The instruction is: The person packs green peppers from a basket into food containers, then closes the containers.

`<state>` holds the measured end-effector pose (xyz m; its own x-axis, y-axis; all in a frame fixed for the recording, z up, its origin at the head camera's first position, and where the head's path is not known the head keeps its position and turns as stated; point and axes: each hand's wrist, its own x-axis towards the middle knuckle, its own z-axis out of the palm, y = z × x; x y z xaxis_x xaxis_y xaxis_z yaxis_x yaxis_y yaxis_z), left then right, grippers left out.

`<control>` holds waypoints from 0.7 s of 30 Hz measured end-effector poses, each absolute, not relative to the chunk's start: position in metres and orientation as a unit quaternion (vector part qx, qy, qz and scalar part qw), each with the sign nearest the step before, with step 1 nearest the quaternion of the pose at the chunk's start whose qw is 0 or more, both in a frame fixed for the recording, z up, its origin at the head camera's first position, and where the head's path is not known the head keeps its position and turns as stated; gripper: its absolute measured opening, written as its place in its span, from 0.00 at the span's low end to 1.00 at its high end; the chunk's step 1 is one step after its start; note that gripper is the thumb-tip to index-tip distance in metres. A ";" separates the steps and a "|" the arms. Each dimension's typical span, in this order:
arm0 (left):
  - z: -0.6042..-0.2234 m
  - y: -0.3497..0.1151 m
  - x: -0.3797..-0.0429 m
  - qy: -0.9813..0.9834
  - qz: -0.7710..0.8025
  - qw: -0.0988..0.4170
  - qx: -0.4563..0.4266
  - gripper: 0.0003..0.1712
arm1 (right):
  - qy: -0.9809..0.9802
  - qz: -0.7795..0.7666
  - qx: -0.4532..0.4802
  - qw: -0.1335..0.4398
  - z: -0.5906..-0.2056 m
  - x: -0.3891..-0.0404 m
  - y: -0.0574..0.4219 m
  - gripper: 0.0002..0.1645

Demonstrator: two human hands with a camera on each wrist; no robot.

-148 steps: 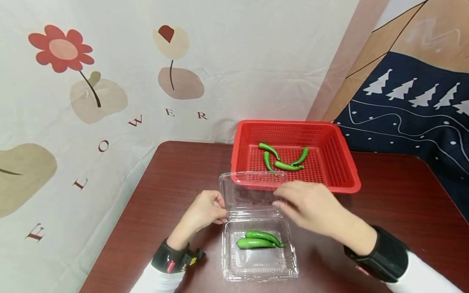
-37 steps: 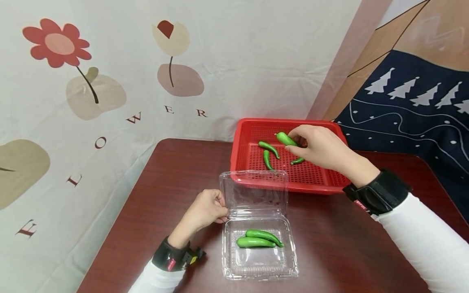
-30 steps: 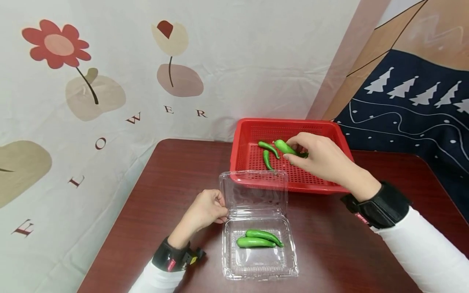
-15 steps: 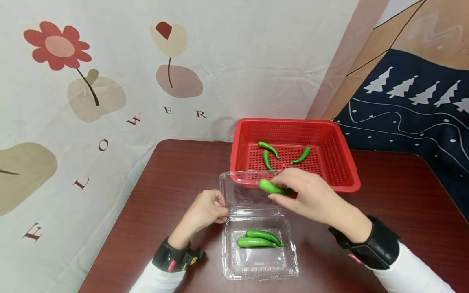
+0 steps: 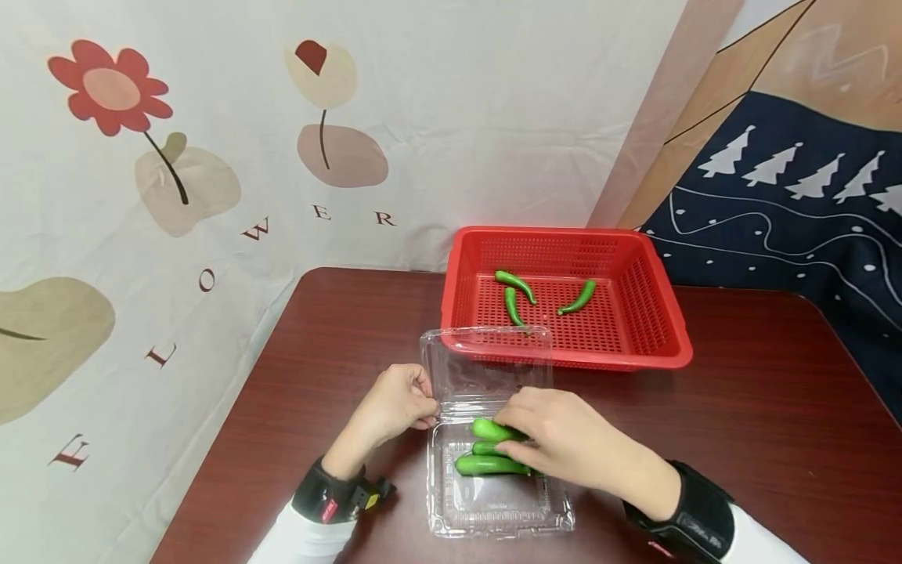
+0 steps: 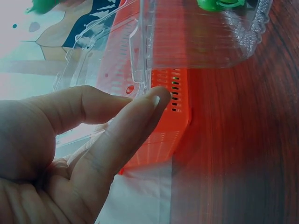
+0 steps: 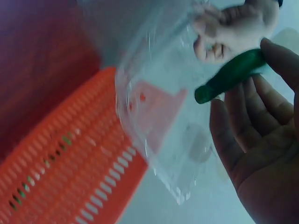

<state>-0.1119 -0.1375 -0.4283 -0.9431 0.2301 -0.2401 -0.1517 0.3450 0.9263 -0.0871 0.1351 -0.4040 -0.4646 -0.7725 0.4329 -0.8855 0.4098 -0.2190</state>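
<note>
A reddish-brown, wood-grained table [image 5: 747,407] with rounded far corners stands before a pale cloth [image 5: 493,117] printed with flowers; past the far right corner it meets a navy panel [image 5: 768,227] with white trees. A red basket [image 5: 668,313] holding three peppers [image 5: 515,285] sits along the far edge. Nearer, towards the left edge, left-hand [image 5: 397,399] fingers pinch an open clear container [image 5: 486,507]; right-hand [image 5: 564,435] fingers grip a green pepper [image 5: 488,428] at its base, beside two others [image 5: 489,466].

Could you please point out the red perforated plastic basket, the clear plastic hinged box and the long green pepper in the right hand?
Red perforated plastic basket [image 5: 557,252]: head view, inner back wall.
Clear plastic hinged box [image 5: 482,499]: head view, bare base floor.
Held long green pepper [image 7: 233,74]: right wrist view, mid-body.
</note>
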 end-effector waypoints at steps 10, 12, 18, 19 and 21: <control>-0.429 -0.138 -0.112 0.801 0.574 0.168 0.024 0.09 | -0.839 0.144 0.521 0.067 -0.430 -0.069 0.120 0.13; -0.428 -0.137 -0.113 0.802 0.572 0.169 0.022 0.09 | -0.841 0.134 0.521 0.062 -0.433 -0.067 0.119 0.13; -0.429 -0.137 -0.113 0.806 0.568 0.167 0.022 0.09 | -0.838 0.109 0.531 0.067 -0.439 -0.064 0.115 0.14; -0.429 -0.137 -0.113 0.806 0.568 0.166 0.022 0.09 | -0.837 0.105 0.533 0.068 -0.440 -0.064 0.114 0.14; -0.429 -0.137 -0.113 0.807 0.567 0.166 0.021 0.09 | -0.836 0.097 0.536 0.073 -0.442 -0.063 0.113 0.14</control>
<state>-0.1131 -0.1370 -0.4288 -0.9439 0.2230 -0.2438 -0.1539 0.3562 0.9216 -0.0629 0.1128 -0.4415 -0.4151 -0.8814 0.2253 -0.9096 0.4069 -0.0839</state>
